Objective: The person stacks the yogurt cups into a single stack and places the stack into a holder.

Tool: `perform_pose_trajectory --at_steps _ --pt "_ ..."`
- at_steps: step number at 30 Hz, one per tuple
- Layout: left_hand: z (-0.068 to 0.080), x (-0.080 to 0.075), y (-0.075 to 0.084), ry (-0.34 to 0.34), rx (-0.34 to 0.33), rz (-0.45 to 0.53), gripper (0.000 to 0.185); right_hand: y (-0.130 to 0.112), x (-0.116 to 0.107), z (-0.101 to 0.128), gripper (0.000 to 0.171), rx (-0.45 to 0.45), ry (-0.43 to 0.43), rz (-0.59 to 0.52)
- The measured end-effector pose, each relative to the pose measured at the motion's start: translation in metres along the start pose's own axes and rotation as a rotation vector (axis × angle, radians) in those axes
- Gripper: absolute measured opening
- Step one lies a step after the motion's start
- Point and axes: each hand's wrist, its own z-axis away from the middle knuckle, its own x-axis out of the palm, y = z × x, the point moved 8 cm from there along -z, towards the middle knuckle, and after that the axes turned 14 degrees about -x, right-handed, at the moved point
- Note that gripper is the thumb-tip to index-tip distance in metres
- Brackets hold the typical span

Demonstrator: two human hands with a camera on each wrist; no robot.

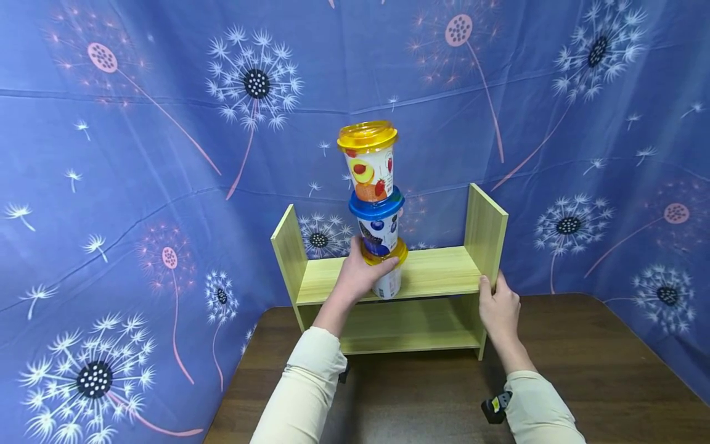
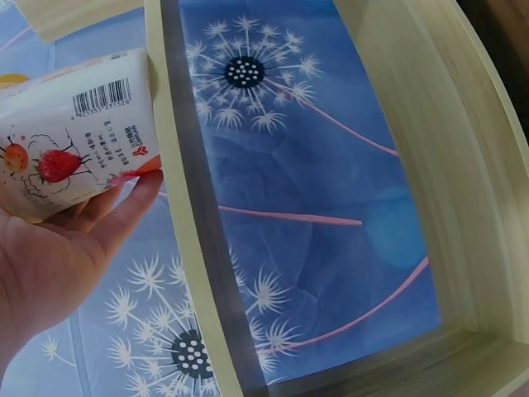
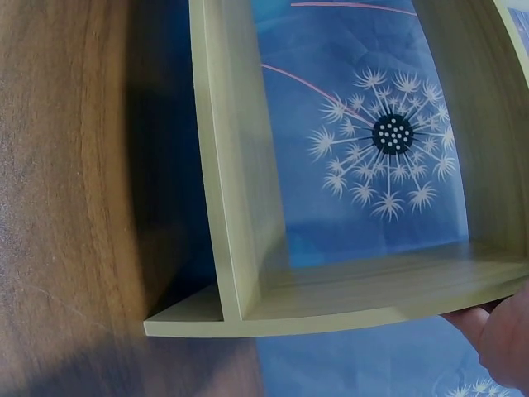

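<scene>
Three lidded paper cups stand stacked at the wooden shelf's upper board. The top cup has a yellow lid and fruit pictures, the middle cup a blue lid and berry pictures. My left hand grips the bottom cup, thumb across the front by its yellow lid. In the left wrist view, that cup's barcode and strawberry print show, its base right at the board's front edge. With thumb in front, my right hand holds the shelf's right side panel; its other fingers are mostly hidden behind the panel.
The shelf stands on a dark brown wooden table, a lower board beneath the upper one. Behind hangs a blue curtain with dandelion prints. A small black device sits at the right wrist.
</scene>
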Motion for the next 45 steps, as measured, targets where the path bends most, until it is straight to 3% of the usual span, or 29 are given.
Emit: perform_pose_trajectory --at_steps 14,21,30,34,39,45 --pt "-0.018 0.006 -0.003 -0.001 -0.014 -0.012 0.101 0.006 0.000 -0.002 0.027 0.012 -0.013 0.004" --pt "-0.022 0.007 -0.006 0.008 -0.036 -0.045 0.103 0.009 0.003 -0.002 0.031 0.028 -0.032 0.001" --pt "-0.022 0.001 -0.010 0.040 -0.010 -0.031 0.113 0.016 0.012 -0.006 0.031 0.027 -0.056 -0.027" --pt "-0.013 -0.009 -0.016 0.101 -0.002 -0.094 0.105 0.018 0.020 -0.007 0.040 0.039 -0.128 -0.085" --pt "0.011 -0.021 -0.024 0.163 0.056 -0.294 0.087 0.015 0.021 -0.002 0.057 0.088 -0.268 -0.161" --pt "0.037 -0.032 -0.032 0.224 0.119 -0.496 0.080 0.004 0.012 0.009 0.071 0.108 -0.425 -0.137"
